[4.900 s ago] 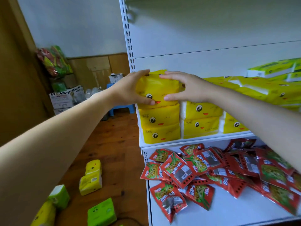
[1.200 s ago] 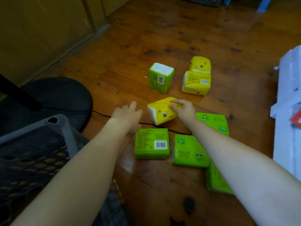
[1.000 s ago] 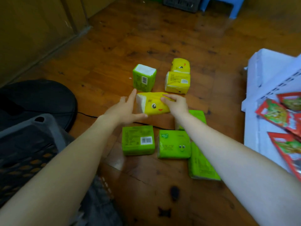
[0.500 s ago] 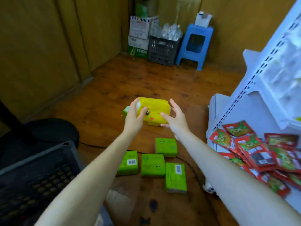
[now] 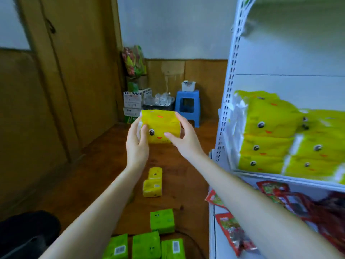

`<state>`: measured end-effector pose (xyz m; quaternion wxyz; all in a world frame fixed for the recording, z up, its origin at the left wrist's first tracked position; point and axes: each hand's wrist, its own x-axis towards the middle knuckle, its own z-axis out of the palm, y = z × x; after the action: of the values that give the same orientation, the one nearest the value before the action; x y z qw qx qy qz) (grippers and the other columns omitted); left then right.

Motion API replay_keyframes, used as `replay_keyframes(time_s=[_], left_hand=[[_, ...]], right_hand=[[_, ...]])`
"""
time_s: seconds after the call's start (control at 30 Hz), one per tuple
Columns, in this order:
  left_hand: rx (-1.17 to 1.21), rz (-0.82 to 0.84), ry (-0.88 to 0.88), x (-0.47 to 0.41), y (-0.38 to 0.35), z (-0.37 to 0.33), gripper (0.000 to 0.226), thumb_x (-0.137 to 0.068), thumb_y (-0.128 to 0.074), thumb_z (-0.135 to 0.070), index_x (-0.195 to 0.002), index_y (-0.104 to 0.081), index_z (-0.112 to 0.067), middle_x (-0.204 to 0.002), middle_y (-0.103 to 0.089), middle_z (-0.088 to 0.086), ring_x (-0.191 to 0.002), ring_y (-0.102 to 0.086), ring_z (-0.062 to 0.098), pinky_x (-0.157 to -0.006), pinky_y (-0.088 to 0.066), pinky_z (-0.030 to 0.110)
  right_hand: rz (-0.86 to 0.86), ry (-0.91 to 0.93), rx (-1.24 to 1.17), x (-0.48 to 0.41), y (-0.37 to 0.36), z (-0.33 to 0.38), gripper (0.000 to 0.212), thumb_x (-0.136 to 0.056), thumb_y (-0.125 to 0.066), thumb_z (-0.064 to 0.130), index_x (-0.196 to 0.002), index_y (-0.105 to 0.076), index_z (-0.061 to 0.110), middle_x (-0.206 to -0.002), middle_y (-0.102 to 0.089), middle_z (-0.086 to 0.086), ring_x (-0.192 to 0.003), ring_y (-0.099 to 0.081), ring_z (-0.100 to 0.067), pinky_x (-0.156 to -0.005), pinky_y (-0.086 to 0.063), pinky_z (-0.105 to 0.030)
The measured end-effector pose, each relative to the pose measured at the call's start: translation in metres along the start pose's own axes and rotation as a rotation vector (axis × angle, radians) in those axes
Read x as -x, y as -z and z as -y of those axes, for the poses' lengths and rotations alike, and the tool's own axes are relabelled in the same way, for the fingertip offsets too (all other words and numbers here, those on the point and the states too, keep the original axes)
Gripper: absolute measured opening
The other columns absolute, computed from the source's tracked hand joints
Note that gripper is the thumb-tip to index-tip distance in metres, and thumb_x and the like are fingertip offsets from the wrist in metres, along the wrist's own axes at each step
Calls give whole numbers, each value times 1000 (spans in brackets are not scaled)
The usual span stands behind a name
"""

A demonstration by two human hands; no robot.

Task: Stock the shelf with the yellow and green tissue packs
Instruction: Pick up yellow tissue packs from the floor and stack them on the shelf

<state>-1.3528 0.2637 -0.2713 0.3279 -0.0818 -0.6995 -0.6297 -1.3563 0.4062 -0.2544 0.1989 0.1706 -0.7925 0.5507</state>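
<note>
Yellow pack (image 5: 160,128) higher, near stocked shelf (image 5: 291,181)

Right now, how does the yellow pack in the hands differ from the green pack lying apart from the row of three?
Colour: the yellow pack is yellow, the green pack green. Support: the yellow pack is held up between the left hand and right hand; the green pack lies on the floor, untouched. Both show a printed cartoon face.
</note>
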Motion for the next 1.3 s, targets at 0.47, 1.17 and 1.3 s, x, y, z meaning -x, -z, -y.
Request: replay_keyframes(time_s=[0.47, 1.17, 1.3], left_hand=[[-228, 604, -446, -19, -198, -130, 64, -94, -45, -48, -147, -27, -18, -150, -35, 3, -139, -32, 21, -115, -25, 39], [-956, 744, -533, 6, -239, -127, 66, -83, -24, -70, -136, -43, -37, -143, -43, -11, -132, -38, 13, -104, -35, 34], [-952, 733, -530, 8, -238, -126, 72, -78, -20, -70, -137, -43, -37, -143, -43, -11, -132, -38, 13, -104, -34, 33]], right_hand=[[-496, 97, 49, -29, 271, 33, 44, -78, -71, 12, -118, -54, 19, -119, -53, 7, -115, -51, -13, -97, -43, -28], [-424, -343, 426, -68, 367, -95, 49, -84, -67, 15, -128, -46, 11, -132, -51, -13, -116, -50, -29, -87, -43, -32], [-398, -388, 566, -67, 367, -92, 50, -85, -67, 23, -128, -45, 9, -128, -54, -16, -114, -52, -31, -87, -42, -33]])
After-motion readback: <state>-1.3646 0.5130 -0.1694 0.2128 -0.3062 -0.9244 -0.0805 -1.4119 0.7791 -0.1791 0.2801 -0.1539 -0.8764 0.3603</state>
